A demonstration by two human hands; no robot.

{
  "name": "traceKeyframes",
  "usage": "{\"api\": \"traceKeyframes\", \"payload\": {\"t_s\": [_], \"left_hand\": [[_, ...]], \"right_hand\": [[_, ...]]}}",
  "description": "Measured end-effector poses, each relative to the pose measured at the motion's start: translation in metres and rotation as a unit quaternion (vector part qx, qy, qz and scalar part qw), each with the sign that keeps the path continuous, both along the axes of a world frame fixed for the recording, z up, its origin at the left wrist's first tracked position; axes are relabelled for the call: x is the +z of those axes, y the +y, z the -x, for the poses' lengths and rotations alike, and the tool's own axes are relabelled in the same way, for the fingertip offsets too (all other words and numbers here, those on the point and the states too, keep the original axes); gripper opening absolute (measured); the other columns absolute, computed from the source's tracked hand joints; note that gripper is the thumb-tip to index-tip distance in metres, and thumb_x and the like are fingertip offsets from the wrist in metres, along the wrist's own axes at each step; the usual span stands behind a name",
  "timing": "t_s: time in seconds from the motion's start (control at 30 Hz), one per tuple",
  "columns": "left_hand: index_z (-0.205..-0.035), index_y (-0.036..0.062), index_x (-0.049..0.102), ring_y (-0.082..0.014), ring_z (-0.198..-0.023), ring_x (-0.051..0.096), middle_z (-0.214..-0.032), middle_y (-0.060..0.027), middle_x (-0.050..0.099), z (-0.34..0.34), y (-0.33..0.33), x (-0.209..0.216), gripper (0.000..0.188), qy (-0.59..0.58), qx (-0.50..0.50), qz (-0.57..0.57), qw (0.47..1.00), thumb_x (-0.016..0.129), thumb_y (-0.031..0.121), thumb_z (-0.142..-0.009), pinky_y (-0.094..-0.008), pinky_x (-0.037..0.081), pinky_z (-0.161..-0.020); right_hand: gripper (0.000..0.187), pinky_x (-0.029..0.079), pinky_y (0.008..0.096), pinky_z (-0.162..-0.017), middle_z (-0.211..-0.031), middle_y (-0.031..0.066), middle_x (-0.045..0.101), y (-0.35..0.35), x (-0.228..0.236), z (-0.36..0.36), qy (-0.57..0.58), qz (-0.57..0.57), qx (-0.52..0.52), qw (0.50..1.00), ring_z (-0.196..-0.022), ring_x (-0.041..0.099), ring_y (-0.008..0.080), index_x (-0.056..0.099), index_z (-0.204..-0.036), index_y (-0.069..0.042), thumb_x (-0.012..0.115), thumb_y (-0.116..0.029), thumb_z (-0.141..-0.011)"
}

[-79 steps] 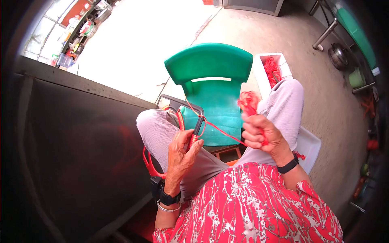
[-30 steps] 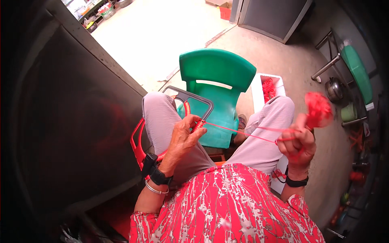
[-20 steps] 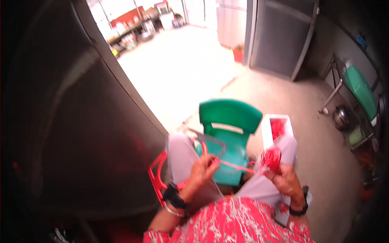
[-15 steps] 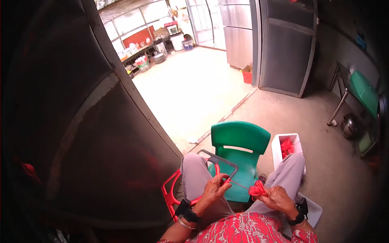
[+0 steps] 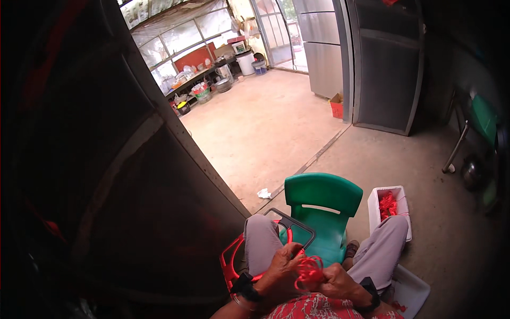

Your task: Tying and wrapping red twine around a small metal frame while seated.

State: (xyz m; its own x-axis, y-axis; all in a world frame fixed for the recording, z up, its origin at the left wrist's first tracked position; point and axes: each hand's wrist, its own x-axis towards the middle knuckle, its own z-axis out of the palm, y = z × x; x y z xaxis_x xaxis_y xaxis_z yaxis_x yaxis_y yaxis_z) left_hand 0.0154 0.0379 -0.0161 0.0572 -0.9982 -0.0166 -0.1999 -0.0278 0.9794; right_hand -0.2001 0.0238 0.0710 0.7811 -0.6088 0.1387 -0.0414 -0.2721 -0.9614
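A looped bundle of red cord [image 5: 309, 272] is between my two hands, in front of my lap. My left hand [image 5: 282, 268] is closed, its thumb and fingers pinched on a strand at the top of the bundle, beside the grey bar [image 5: 304, 227] of a red frame [image 5: 229, 266]. On the other side, my right hand [image 5: 338, 282] is closed against the bundle, its fingertips partly hidden by the loops. The red frame lies around my left knee. Just beyond my hands stands a green plastic chair [image 5: 323, 196].
A white foam box [image 5: 375, 204] holding red cord [image 5: 388, 204] stands right of my right knee. Nearer lies a white tray [image 5: 417, 287] with red bits. A dark door panel [image 5: 133, 175] rises on the left. White scrap [image 5: 264, 193] lies by the floor threshold.
My right hand has brought the cord bundle left, close against my left hand; the strand stretched between them before no longer shows. The whole view has shifted slightly, and the far room looks less bright.
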Motion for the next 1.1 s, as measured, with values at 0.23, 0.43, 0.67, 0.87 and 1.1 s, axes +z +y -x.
{"api": "traceKeyframes", "payload": {"t_s": [0.23,0.43,0.67,0.87,1.1], "left_hand": [[-0.096,-0.0004,0.063,-0.0259,-0.081,0.064,-0.087,-0.0164,0.063,0.006,0.001,0.024,0.028,-0.147,0.013,-0.002,0.989,0.072,0.023,-0.084,-0.0359,0.05,-0.07],[-0.089,-0.0006,0.062,-0.0252,-0.07,0.062,-0.081,-0.0143,0.061,0.009,0.001,0.032,0.027,-0.171,0.048,0.042,0.983,0.075,0.022,-0.082,-0.0358,0.049,-0.063],[-0.088,-0.0003,0.061,-0.0286,-0.074,0.062,-0.082,-0.0153,0.061,0.018,0.005,0.035,0.022,-0.191,0.087,0.05,0.976,0.076,0.014,-0.08,-0.0376,0.05,-0.065],[-0.096,0.0012,0.059,-0.0378,-0.088,0.058,-0.103,-0.0182,0.059,0.027,-0.004,0.039,0.02,-0.311,-0.078,0.279,0.905,0.066,0.001,-0.078,-0.04,0.05,-0.072],[-0.089,0.0045,0.052,-0.04,-0.076,0.056,-0.088,-0.0161,0.052,0.016,-0.013,0.023,0.013,-0.286,-0.084,0.194,0.934,0.058,-0.004,-0.081,-0.0451,0.045,-0.062]], "right_hand": [[0.02,0.05,0.0247,-0.058,-0.069,0.0033,0.069,-0.007,0.001,0.032,-0.042,-0.098,-0.135,0.985,-0.064,0.061,0.0039,0.072,-0.097,-0.002,0.076,-0.018,-0.085],[0.017,0.047,0.0238,-0.056,-0.069,-0.0011,0.065,-0.01,-0.001,0.031,-0.083,-0.181,-0.138,0.97,-0.063,0.057,0.0028,0.072,-0.094,-0.001,0.076,-0.015,-0.085],[0.015,0.047,0.0254,-0.056,-0.067,0.0021,0.067,-0.017,0.006,0.044,-0.036,-0.061,-0.204,0.976,-0.064,0.057,0.0036,0.072,-0.091,-0.002,0.076,-0.015,-0.084],[0.02,0.05,0.0322,-0.058,-0.068,0.0102,0.067,-0.01,-0.001,0.032,-0.013,0.04,-0.149,0.988,-0.059,0.063,0.0164,0.07,-0.092,-0.004,0.077,-0.019,-0.082],[0.013,0.046,0.0354,-0.063,-0.082,0.0181,0.064,-0.035,0.002,0.063,0.109,0.33,-0.332,0.877,-0.068,0.061,0.0291,0.062,-0.09,-0.003,0.064,-0.015,-0.086]]}}
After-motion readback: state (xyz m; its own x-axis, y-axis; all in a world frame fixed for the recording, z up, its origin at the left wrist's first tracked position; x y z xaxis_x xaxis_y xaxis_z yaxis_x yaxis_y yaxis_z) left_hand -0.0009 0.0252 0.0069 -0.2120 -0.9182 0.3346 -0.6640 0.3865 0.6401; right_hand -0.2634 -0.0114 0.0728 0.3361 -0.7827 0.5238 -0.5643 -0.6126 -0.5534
